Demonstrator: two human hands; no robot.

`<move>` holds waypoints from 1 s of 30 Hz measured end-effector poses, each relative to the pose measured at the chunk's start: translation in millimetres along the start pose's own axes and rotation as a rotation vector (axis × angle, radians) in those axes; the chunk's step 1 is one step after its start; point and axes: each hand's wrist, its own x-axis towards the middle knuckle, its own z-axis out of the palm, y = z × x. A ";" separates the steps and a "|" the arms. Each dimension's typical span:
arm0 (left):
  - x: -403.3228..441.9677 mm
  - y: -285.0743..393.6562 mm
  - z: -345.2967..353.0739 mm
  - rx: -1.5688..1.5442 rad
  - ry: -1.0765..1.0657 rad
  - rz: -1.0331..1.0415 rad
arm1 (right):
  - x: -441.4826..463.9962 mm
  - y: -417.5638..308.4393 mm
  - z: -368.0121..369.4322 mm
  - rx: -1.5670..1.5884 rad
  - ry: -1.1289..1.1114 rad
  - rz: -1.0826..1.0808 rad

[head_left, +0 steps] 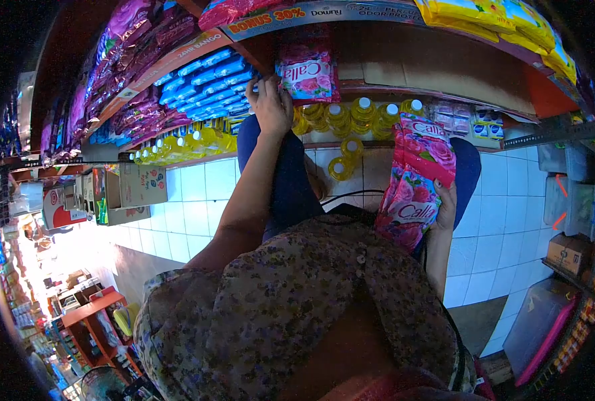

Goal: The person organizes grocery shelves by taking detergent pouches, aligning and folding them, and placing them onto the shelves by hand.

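Several pink Calla packets with rose pictures are in my right hand, whose fingers wrap round their right edge beside my knee. My left hand reaches up to the shelf, at the left edge of another pink Calla packet lying there. Its fingers are bent; whether they grip the packet's edge is hard to make out. Just left of that hand are stacked blue packets.
Bottles of yellow liquid stand below the shelf, two of them on the tiled floor. Purple packets fill the upper left shelf. Cardboard boxes stand at left, plastic bins at right.
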 end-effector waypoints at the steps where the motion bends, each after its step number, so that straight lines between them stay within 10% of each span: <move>1: 0.4 0.8 -0.2 0.001 -0.001 0.000 | 1.1 1.0 -1.9 -0.012 -0.007 -0.002; 30: 3.0 1.8 0.7 -0.003 -0.009 0.026 | 3.3 4.0 -5.4 -0.149 0.014 -0.041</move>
